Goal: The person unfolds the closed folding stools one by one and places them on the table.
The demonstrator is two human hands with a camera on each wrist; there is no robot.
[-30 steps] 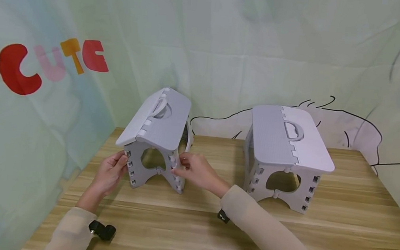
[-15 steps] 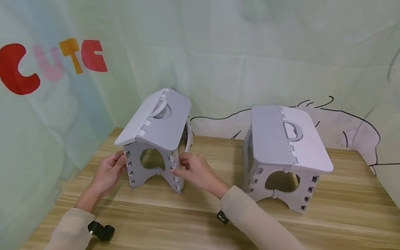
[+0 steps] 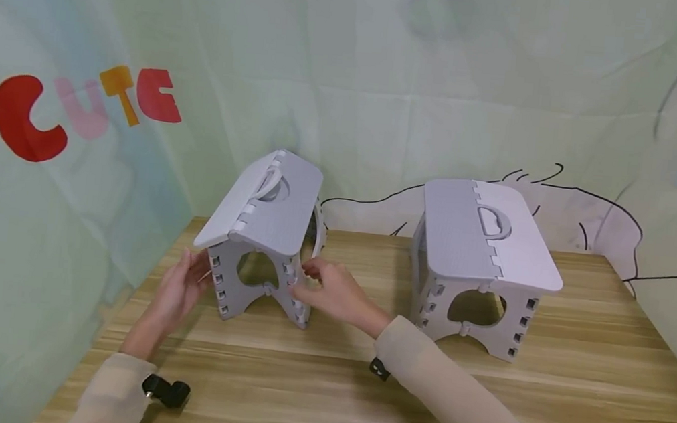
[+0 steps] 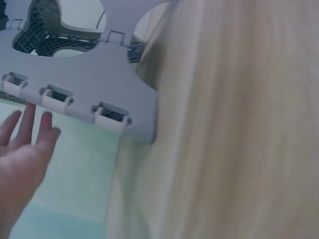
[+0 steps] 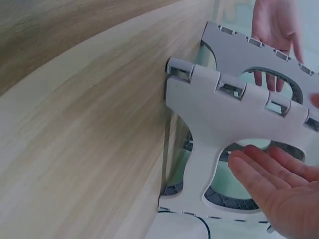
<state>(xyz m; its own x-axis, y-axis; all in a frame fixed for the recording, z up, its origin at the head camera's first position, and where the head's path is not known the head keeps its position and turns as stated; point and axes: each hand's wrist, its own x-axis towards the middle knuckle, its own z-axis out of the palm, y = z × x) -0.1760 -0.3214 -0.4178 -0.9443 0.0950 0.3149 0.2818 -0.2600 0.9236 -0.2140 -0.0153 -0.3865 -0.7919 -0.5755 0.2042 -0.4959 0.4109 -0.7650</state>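
A grey and white folding stool [image 3: 287, 207] stands at the left in the head view. Its two top panels slope down from a raised middle seam, where a handle loop sits. My left hand [image 3: 177, 288] is at its left front edge, fingers extended; in the left wrist view the left hand's fingertips [image 4: 30, 117] are close to the hinged edge, and contact is unclear. At the right front corner is my right hand [image 3: 337, 292], thumb at the hinge edge. The right wrist view shows the right hand's fingers [image 5: 269, 174] nearly straight beside the side panel's opening.
A second folding stool [image 3: 488, 231] of the same kind stands to the right, its top nearly flat. Both are on a wood-grain table [image 3: 298, 396]. A printed cloth backdrop [image 3: 382, 128] encloses the back and sides. A black device [image 3: 165, 391] is strapped to the left sleeve.
My left hand has loosened from the left stool's front edge, its fingers straightening and the hand shifting slightly left. My right hand and both stools stay nearly as they were.
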